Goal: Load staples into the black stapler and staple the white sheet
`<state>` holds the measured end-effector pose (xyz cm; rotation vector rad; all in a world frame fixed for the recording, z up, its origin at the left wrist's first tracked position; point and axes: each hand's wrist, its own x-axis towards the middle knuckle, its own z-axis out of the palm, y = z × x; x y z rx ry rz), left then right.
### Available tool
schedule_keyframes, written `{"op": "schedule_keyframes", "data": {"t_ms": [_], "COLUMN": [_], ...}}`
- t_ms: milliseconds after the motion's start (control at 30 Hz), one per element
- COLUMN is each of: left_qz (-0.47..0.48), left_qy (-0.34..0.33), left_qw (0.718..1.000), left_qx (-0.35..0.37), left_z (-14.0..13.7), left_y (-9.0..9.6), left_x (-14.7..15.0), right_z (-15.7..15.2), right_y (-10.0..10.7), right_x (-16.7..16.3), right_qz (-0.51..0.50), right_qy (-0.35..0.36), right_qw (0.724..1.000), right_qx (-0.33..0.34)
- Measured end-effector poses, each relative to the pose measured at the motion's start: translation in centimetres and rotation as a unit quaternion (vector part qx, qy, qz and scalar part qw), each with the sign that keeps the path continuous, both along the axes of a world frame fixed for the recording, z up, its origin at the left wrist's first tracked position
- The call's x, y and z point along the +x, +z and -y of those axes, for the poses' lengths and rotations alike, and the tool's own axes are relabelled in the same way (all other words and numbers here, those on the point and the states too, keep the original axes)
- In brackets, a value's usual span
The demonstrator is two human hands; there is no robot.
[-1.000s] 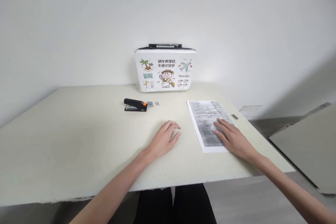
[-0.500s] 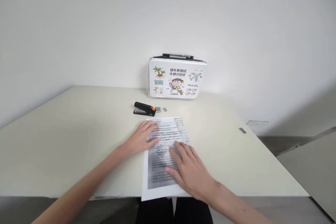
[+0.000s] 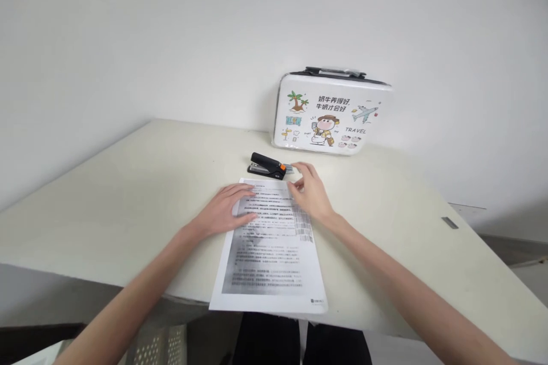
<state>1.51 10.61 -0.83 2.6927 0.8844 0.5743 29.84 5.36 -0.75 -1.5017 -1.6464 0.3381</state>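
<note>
A printed sheet of paper (image 3: 265, 265) lies on the table in front of me, its bottom edge at the table's front edge. My left hand (image 3: 221, 210) rests flat on its upper left part with the fingers stretched out. Just beyond the sheet sits a black stapler (image 3: 266, 166) with an orange part at its right end. My right hand (image 3: 314, 194) is at the upper right corner of the sheet, thumb and index finger apart. Its fingertips are close to the silver staple strips (image 3: 290, 169) beside the stapler, and partly cover them.
Against the wall at the back stands a white case (image 3: 327, 114) with cartoon prints and a black handle. A slot (image 3: 449, 222) is set in the table's right side. Below the front edge my legs (image 3: 269, 339) show, and a perforated panel (image 3: 158, 348) at lower left.
My right hand has left the middle of the paper and moved forward to the staple strips by the stapler. The left hand stays on the sheet. The whole view has shifted and turned.
</note>
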Motion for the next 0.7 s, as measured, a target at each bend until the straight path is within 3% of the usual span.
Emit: {"op": "schedule_keyframes", "data": {"t_ms": [167,367,467,567,700], "left_qz": [0.016,0.018,0.015,0.006,-0.002], "left_qy": [0.001,0.002,0.003,0.006,0.015], "left_qw": [1.0,1.0,1.0,1.0,1.0], "left_qx": [0.005,0.013,0.017,0.017,0.017], "left_z": [0.0,-0.4,-0.6,-0.6,-0.6], "left_y": [-0.3,-0.4,-0.5,-0.4,-0.2], "left_x": [0.0,-0.3,-0.3,-0.3,-0.2], "right_z": [-5.7,-6.7,-5.0,-1.6,4.3], "right_y": [1.3,1.9,2.3,2.8,3.3], "right_x": [-2.6,-3.7,-2.6,-0.1,5.1], "right_qz": [0.159,0.171,0.142,0.021,-0.1], "right_qy": [-0.041,-0.058,-0.052,-0.043,-0.038], "right_qw": [0.984,0.981,0.988,0.999,0.994], "right_qx": [-0.073,-0.071,-0.03,0.016,-0.021]}}
